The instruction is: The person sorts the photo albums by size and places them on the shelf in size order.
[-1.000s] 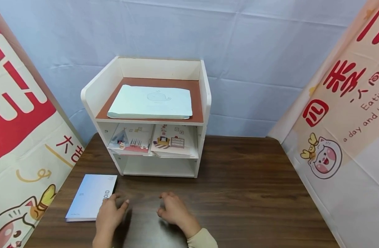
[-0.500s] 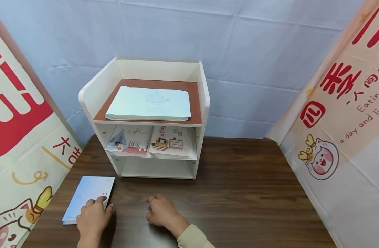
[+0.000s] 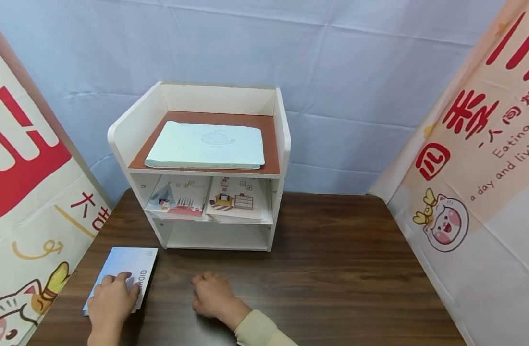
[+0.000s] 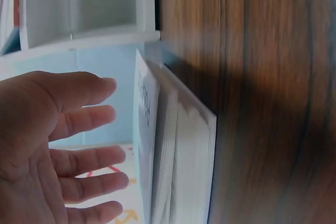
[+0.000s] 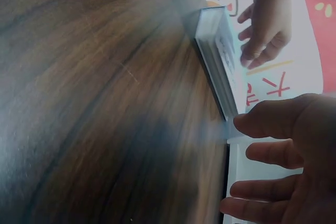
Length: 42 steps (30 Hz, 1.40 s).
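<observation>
Book lies flat on the tabletop at our 10 o'clock, just short of the white shelf. Left hand has slid leftward since a second ago, when it sat beside the cover's near corner; it now lies over the book's near end. Fingers straight and spread, the grip wide and closed on nothing. From the left wrist view the palm looks just off the cover, so we cannot tell whether it presses yet. Book itself has not shifted.

Right hand at 12 o'clock, resting on bare wood, has drifted left with the other. Fingers loosely bent, holding nothing.

Our reading: the left hand has arrived and a pickup looks near.

Shelf top carries a pale booklet; middle level holds two picture cards; bottom level shows nothing.
</observation>
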{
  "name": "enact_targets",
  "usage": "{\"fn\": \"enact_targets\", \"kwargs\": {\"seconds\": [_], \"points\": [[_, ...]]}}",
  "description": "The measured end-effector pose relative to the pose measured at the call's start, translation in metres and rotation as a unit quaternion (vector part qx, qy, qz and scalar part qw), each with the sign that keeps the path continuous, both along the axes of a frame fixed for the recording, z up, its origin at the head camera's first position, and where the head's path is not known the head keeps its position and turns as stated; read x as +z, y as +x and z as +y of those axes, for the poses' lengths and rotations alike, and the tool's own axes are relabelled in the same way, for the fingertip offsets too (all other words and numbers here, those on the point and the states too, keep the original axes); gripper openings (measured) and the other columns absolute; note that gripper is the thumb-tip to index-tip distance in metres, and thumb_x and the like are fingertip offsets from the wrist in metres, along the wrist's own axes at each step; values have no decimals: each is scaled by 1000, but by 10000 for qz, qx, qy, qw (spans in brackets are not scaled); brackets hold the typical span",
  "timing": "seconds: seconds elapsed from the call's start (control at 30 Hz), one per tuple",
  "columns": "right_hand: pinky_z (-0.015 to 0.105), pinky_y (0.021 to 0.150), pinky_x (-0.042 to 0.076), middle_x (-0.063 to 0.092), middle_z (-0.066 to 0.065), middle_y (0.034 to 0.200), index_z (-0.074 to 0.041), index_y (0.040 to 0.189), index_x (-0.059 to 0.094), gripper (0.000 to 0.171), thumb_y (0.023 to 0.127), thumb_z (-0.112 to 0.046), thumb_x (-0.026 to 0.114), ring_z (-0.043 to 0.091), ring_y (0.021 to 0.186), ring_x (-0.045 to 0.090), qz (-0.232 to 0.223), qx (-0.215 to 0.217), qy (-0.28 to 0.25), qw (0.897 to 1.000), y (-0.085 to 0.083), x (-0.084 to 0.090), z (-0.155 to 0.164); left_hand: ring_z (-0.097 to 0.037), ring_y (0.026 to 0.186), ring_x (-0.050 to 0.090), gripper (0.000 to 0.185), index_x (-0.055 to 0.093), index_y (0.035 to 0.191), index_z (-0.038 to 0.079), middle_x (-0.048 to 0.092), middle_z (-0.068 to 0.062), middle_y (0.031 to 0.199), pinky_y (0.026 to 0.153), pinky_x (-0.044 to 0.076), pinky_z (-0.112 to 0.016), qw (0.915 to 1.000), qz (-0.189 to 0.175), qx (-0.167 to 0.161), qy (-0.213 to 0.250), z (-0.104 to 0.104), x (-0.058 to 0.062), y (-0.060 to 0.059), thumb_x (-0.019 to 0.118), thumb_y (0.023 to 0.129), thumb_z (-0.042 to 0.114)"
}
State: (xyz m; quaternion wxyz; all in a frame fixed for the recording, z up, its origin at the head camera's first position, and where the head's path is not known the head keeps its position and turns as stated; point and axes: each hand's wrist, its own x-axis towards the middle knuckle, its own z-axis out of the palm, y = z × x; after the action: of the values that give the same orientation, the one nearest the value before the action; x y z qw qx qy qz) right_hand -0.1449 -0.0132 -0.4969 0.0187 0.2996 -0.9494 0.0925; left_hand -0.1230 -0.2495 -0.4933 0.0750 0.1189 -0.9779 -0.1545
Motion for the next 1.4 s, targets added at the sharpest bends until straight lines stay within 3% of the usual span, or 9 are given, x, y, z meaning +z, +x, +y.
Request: {"fn": "enact_targets", "kwargs": {"seconds": [0.13, 0.37, 0.7, 0.93, 1.17, 1.23, 1.3, 1.33, 1.4], "points": [[26, 63, 43, 60, -4, 96, -21, 103, 63, 37, 69, -31, 72, 13, 85, 56, -97, 67, 64, 9999, 4, 3, -9, -56, 91, 47, 40, 60, 107, -4, 49, -36, 103, 65, 37, -64, 10000, -37, -20, 20, -9, -2, 0, 68, 78, 22], [28, 70, 45, 59, -4, 104, -22, 113, 61, 41, 74, -31, 71, 12, 92, 55, -405, 232, 68, 9989, 3, 9, -23, -58, 94, 44, 45, 57, 111, -5, 44, -38, 108, 67, 37, -63, 9989, -424, 108, 163, -22, -3, -2, 65, 81, 28], [25, 78, 44, 56, -3, 113, -20, 126, 53, 51, 79, -29, 69, 12, 103, 52, -720, 651, -390, 9945, 0, -10, -33, -57, 95, 40, 50, 54, 115, -3, 41, -36, 108, 68, 35, -64, 9969, -473, 500, 371, -43, -2, 2, 61, 85, 36], [21, 85, 42, 55, -1, 119, -17, 131, 50, 52, 82, -26, 67, 11, 108, 51, -979, 704, -998, 9877, -2, -19, -30, -58, 97, 37, 58, 46, 121, -8, 36, -38, 111, 72, 34, -65, 9938, -473, 833, 568, -47, -9, 7, 60, 86, 37], [18, 84, 40, 56, -1, 116, -15, 129, 50, 51, 81, -21, 67, 7, 105, 51, -1245, 556, -1855, 9731, -2, -22, -35, -59, 103, 34, 62, 42, 126, -7, 33, -40, 114, 76, 34, -67, 9838, -606, 1215, 1170, -52, -15, 9, 57, 88, 39], [15, 80, 40, 57, -1, 114, -14, 128, 50, 51, 80, -19, 68, 5, 100, 53, -1424, 475, -2092, 9663, -3, -23, -37, -58, 104, 33, 65, 40, 128, -7, 33, -40, 114, 76, 34, -66, 9794, -684, 1326, 1363, -53, -16, 10, 57, 87, 41], [14, 77, 41, 58, -1, 110, -12, 127, 51, 51, 79, -16, 68, 3, 95, 54, -1880, 361, -2501, 9491, -4, -24, -40, -57, 105, 32, 68, 37, 131, -7, 33, -39, 114, 79, 33, -65, 9747, -751, 1447, 1530, -55, -18, 11, 57, 87, 41], [14, 75, 41, 58, -1, 108, -11, 126, 52, 50, 79, -14, 69, 3, 92, 54, -2197, 268, -2788, 9345, -4, -25, -42, -56, 106, 32, 69, 36, 131, -8, 33, -40, 114, 81, 33, -64, 9724, -779, 1509, 1601, -56, -19, 11, 57, 86, 41], [15, 74, 43, 58, 1, 107, -8, 124, 52, 49, 78, -9, 69, 5, 91, 56, -2904, 51, -3496, 8907, -4, -25, -47, -55, 108, 31, 70, 35, 131, -10, 34, -40, 116, 86, 30, -63, 9677, -808, 1656, 1723, -57, -21, 12, 58, 86, 39]]}}
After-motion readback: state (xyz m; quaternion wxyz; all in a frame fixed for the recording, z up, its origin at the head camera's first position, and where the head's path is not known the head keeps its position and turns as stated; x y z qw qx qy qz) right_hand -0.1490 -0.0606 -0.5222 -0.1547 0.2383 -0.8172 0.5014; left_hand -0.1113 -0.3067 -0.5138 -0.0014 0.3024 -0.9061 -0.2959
